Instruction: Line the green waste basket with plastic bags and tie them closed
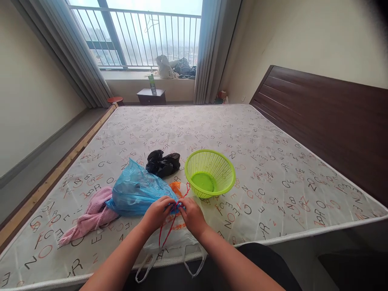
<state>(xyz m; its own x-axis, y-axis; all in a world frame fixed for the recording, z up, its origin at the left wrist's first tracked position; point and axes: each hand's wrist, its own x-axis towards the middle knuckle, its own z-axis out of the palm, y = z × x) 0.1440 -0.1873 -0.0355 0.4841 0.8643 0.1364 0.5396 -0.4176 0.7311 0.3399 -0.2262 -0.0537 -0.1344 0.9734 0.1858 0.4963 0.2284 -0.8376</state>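
My left hand (159, 212) and my right hand (190, 214) meet at the gathered neck of a blue plastic bag (136, 190), fingers pinched. A red string (169, 234) runs through the pinch, with loose ends hanging below and one end rising to the right. The bag's full body lies to the left on the mattress. Under my hands lies a clear plastic bag (178, 238) with orange print, its handles over the mattress edge. A pink cloth (93, 214) touches the blue bag's left side. Behind are a black plastic bag (163, 163) and a green basket (209, 173).
The mattress (273, 202) with printed letters spans the view, with a dark headboard (318, 105) at the right. Beyond it stand a small dark table (150, 97) with a green bottle (152, 82), and a red stool (115, 100). More bags sit on the windowsill (127, 75).
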